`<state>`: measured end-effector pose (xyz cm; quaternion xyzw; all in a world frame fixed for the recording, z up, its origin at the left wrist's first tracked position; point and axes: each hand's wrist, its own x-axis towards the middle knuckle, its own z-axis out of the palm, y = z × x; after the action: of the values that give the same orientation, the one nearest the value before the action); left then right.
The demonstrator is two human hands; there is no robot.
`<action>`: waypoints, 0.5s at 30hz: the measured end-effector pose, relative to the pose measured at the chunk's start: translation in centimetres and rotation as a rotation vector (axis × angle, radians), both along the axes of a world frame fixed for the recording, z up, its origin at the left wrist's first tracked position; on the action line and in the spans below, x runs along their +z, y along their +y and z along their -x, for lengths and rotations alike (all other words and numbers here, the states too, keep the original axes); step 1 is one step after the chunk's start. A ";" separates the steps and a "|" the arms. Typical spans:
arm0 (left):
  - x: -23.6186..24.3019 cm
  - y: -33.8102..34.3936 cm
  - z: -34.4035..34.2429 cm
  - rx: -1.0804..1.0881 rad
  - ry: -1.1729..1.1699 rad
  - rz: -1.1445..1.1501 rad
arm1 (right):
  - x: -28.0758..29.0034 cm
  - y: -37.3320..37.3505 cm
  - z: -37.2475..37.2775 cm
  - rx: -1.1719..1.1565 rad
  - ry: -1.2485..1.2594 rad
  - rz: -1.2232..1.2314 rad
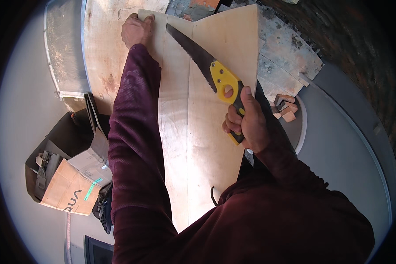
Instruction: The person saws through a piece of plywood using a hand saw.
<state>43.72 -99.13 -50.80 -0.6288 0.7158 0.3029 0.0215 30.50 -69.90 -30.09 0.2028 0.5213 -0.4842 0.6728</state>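
Note:
A pale wooden board (215, 48) with a straight line along its length stretches away from my body toward the top. My left hand (136, 30) grips its far left corner, fingers curled and thumb at the edge. My right hand (246, 119) is closed round the yellow and dark handle of a handsaw (189, 46). The saw's toothed blade points up and left over the board, with its tip near the line, a short way right of my left hand; whether it touches the wood I cannot tell.
Another wooden panel (101, 57) lies at the left. An open cardboard box (77, 189) with assorted items sits at lower left. Weathered, stained sheets (286, 53) and several small wood blocks (288, 113) lie at right, beside a dark rough surface (356, 57). A grey floor (339, 145) surrounds these.

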 end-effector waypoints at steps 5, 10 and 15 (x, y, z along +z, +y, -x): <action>0.3 1.4 1.9 -0.031 -0.031 0.099 | -6.7 -6.0 -0.2 -0.108 -0.066 -0.097; 0.9 -0.3 -1.9 0.074 -0.018 0.004 | -2.4 -4.7 -1.2 0.061 -0.044 -0.036; 1.0 0.9 1.3 -0.008 0.006 0.104 | -0.4 -2.0 1.0 0.040 -0.007 -0.044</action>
<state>42.46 -98.23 -49.78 -0.6254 0.7332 0.2669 -0.0121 29.48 -71.88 -30.49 0.2089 0.5333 -0.4585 0.6795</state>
